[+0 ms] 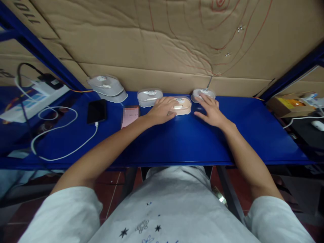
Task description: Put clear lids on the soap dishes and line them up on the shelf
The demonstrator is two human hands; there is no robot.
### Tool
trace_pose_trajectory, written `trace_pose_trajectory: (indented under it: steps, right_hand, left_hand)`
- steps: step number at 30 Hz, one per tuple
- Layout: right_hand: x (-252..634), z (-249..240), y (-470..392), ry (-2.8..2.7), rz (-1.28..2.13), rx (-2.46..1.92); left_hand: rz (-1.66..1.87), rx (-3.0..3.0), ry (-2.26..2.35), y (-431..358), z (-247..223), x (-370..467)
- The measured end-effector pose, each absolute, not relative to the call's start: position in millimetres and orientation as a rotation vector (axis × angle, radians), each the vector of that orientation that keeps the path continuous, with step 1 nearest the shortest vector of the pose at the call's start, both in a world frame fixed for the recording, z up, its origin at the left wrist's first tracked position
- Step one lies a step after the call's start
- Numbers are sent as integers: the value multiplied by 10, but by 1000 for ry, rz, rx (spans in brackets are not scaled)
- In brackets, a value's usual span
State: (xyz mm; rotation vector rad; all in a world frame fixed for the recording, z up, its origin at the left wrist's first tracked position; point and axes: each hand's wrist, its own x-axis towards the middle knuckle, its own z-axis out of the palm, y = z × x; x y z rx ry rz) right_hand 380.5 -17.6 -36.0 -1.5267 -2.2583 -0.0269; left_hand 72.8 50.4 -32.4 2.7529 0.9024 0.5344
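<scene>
Several oval plastic boxes with clear lids and round white stickers line the back of the blue table. My left hand [162, 110] is closed around the left end of a beige oval box [186, 105], thumb at its front and fingers over its top. Spread fingers show on my right hand [212, 110], whose fingertips rest at the front edge of a grey oval box [197, 94]; the hand partly hides it. Left of the beige box stands another grey oval box [148, 98]. Farther left, two more grey boxes [107, 87] appear stacked.
A phone with a lit pink screen [131, 118] lies beside my left forearm. A black phone [97, 111] is plugged into a white cable [76, 148] looping over the blue table [177, 145]. A power strip [32, 104] sits left; cardboard [121, 44] walls the back.
</scene>
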Motion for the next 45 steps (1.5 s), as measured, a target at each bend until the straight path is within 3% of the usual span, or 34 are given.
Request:
trace_pose_trajectory:
  steps: [6, 11, 16, 22, 26, 35, 45]
  right_hand:
    - [3394, -264, -423, -2475, 586, -1023]
    - [3382, -183, -463, -2394, 754, -1011]
    - [3560, -378, -251, -2189, 644, -1163]
    - [3640, -559, -169, -2268, 280, -1460]
    - [3481, -466, -291, -2383, 95, -1350]
    - [3353, -577, -236, -2372, -18, -1471]
    - [3153, -313, -486, -2370, 325, -1100]
  left_hand:
    - [543, 2632, 721, 39, -239, 405]
    - [547, 2455, 578, 0, -147, 346]
    - [757, 2498, 614, -10, -125, 366]
    - [317, 2563, 474, -98, -164, 363]
    - [229, 2600, 425, -155, -225, 378]
    - [316, 2616, 460, -128, -277, 418]
    - [501, 2336, 654, 24, -234, 411]
